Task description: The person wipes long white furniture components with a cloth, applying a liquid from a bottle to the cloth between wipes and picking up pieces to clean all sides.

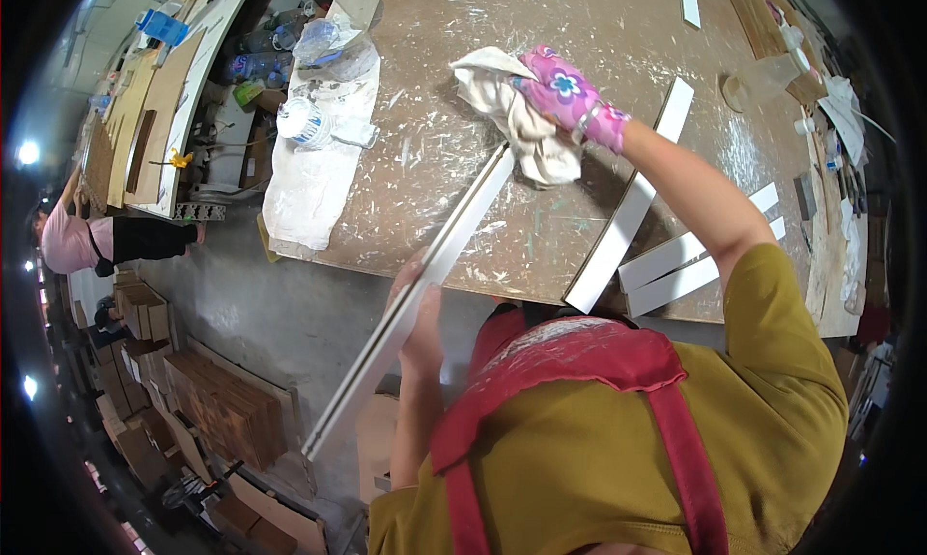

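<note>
My left hand (417, 309), bare, is wrapped round a long white strip (425, 280) with a dark groove along its edge. The strip slants from the lower left up to the worktable, its lower end out past the table's front edge. At its upper end, my right hand (570, 96), in a pink flowered glove, is closed on a crumpled off-white rag (521, 120). The rag meets or covers that end of the strip; the fingers are partly hidden in the cloth. Beneath my right forearm another white strip (628, 207) lies across the table.
Shorter white strips (676, 270) lie at the right front of the brown, paint-scuffed worktable (415, 149). On the left, a white cloth (314, 193) bears a plastic bottle (304, 120). A clear container (763, 80) stands far right. Another person (77, 236) stands at the far left bench.
</note>
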Motion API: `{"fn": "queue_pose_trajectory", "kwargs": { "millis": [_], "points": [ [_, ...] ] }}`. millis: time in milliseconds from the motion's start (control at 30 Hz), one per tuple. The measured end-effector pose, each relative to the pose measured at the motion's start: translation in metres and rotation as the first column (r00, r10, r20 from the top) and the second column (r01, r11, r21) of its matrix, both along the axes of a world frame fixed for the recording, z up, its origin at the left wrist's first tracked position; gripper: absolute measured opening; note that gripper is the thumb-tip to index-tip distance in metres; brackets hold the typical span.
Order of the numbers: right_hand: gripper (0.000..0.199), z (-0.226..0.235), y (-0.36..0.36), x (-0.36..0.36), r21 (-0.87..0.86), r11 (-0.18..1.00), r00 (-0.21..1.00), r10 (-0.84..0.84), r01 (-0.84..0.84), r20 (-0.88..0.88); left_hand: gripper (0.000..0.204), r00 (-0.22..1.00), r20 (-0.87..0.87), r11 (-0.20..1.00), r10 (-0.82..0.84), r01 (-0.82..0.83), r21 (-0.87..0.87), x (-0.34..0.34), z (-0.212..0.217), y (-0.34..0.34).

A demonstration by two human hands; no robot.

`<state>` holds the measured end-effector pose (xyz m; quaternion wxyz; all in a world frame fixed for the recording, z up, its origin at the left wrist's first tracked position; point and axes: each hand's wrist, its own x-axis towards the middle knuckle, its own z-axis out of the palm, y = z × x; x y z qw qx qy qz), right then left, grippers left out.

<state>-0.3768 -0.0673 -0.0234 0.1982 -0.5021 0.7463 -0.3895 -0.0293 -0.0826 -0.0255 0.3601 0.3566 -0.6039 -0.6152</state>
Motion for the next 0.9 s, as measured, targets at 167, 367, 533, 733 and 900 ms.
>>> {"fn": "queue_pose_trajectory", "kwargs": {
  "millis": [167, 367, 533, 733, 900],
  "points": [
    [0.033, -0.013, 0.018, 0.12, -0.332, 0.94, 0.993, 0.052, -0.084, -0.105, 0.038, 0.992, 0.12, 0.993, -0.029, 0.042, -0.11, 0.003, -0.008, -0.001],
    [0.037, -0.032, 0.005, -0.027, 0.257, 0.963, 0.951, 0.005, 0.078, -0.308, 0.039, 0.999, -0.045, 0.973, 0.015, -0.005, 0.231, -0.006, 0.005, -0.001],
    [0.033, 0.02, -0.007, -0.042, 0.199, 0.96, 0.868, -0.077, 0.198, -0.491, 0.041, 0.956, -0.205, 0.843, 0.21, -0.071, 0.533, -0.009, -0.003, -0.006],
    [0.037, 0.002, -0.005, 0.1, 0.018, 0.976, 0.969, 0.214, -0.218, 0.123, 0.041, 0.935, -0.21, 0.802, 0.286, -0.113, 0.587, -0.009, -0.009, -0.002],
    [0.023, 0.013, -0.001, 0.073, 0.246, 0.957, 0.988, 0.137, -0.152, 0.078, 0.044, 0.945, -0.217, 0.826, 0.245, -0.087, 0.556, -0.002, -0.006, -0.003]
  ]
}}
